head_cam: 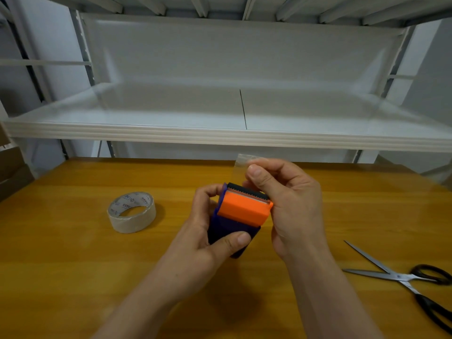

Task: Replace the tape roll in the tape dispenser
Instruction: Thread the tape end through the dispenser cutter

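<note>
A hand-held tape dispenser (241, 211) with a dark blue body, an orange cover and a black toothed blade is held above the wooden table (73, 253). My left hand (210, 238) grips its blue body from the left, thumb across the lower part. My right hand (291, 199) pinches a strip of clear tape (241, 162) pulled up past the blade. The roll inside the dispenser is hidden. A separate roll of clear tape (132, 212) with a printed core lies flat on the table to the left.
Open scissors (401, 277) with black handles lie at the right of the table. A white metal shelf (220, 133) juts out above the table's far edge. Cardboard boxes (9, 170) stand at the far left.
</note>
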Available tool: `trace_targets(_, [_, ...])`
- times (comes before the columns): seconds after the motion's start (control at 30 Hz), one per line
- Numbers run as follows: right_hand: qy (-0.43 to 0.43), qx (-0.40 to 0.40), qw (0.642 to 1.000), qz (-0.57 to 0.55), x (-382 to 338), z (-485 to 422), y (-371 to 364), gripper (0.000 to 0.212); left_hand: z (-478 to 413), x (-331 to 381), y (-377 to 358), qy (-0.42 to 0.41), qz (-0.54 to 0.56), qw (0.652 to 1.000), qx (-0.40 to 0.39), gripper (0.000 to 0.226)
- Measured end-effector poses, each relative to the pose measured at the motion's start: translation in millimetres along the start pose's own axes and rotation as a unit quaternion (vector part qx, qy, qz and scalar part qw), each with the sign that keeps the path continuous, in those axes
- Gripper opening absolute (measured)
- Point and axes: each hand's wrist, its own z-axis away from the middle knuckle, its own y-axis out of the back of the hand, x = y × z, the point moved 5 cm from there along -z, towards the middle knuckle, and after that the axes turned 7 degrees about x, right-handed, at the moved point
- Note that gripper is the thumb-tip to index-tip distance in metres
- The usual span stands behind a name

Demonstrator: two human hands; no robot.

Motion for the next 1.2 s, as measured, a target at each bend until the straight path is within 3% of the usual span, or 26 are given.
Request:
trace_targets(0.17, [-0.018, -0.014, 1.000, 0.013, 4, 0, -1, 0.011, 1, -3, -6, 0.029, 0.019, 0.999, -0.023, 0.047])
trace_targets(0.6, [-0.020, -0.006, 0.999, 0.030, 3, 1, -4, 0.023, -1, -9, -4, 0.065, 0.031, 0.997, -0.016, 0.057])
trace_targets(0.9, [0.009, -0.019, 1.000, 0.016, -2, 3, -8, 0.019, -5, -6, 2, 0.035, 0.020, 0.999, 0.002, 0.045])
trace_targets(1.2, [0.019, -0.044, 0.998, 0.032, -3, 5, -12, 0.033, -6, -3, 7, 0.021, 0.016, 1.000, 0.010, 0.038])
